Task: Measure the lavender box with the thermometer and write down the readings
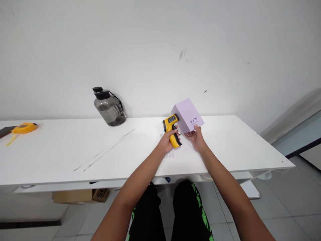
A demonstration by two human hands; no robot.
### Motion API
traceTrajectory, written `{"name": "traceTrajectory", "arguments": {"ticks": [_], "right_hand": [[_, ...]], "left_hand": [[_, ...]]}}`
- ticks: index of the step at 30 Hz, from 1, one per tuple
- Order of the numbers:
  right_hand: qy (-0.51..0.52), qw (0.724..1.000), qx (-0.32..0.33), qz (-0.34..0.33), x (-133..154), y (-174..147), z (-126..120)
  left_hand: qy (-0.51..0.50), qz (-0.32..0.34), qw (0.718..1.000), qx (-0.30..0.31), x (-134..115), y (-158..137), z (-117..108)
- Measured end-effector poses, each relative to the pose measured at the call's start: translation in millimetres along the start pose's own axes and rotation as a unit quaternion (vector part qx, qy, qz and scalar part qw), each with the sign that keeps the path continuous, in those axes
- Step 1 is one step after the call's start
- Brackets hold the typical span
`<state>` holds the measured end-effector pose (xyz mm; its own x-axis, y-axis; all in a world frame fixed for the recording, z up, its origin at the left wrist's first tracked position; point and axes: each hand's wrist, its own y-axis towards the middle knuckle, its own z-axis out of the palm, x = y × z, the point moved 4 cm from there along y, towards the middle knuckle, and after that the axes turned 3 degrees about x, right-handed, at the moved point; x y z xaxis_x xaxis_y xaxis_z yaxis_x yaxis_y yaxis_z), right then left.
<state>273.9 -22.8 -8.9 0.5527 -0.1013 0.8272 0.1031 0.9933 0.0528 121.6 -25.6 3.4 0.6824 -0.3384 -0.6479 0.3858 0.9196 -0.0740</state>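
A yellow and black infrared thermometer (pixel 173 134) is in my left hand (pixel 167 140), whose fingers wrap round its grip. Its black nose points right, close beside a lilac box (pixel 188 114) with small purple figures printed on it; whether the two touch I cannot tell. My right hand (pixel 197 138) grips the box by its lower edge, thumb on the printed face and fingers underneath. The box is tilted above the white table (pixel 220 147). Part of the thermometer's grip is hidden behind my left fingers.
Toward the back left stands a grey water bottle (pixel 109 108) with a black lid and strap. A yellow tape measure (pixel 25 128) lies at the far left beside a dark object. The white wall (pixel 155 60) borders the table's back edge. A cardboard box (pixel 72 196) sits below the table.
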Motion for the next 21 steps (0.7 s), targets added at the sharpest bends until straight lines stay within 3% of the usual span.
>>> {"name": "traceTrajectory", "arguments": {"ticks": [21], "right_hand": [[-0.049, 0.999, -0.005, 0.012, 0.8, 1.9, -5.2]], "left_hand": [[-0.023, -0.026, 0.999, 0.003, 3.0, 0.1, -0.2]]}}
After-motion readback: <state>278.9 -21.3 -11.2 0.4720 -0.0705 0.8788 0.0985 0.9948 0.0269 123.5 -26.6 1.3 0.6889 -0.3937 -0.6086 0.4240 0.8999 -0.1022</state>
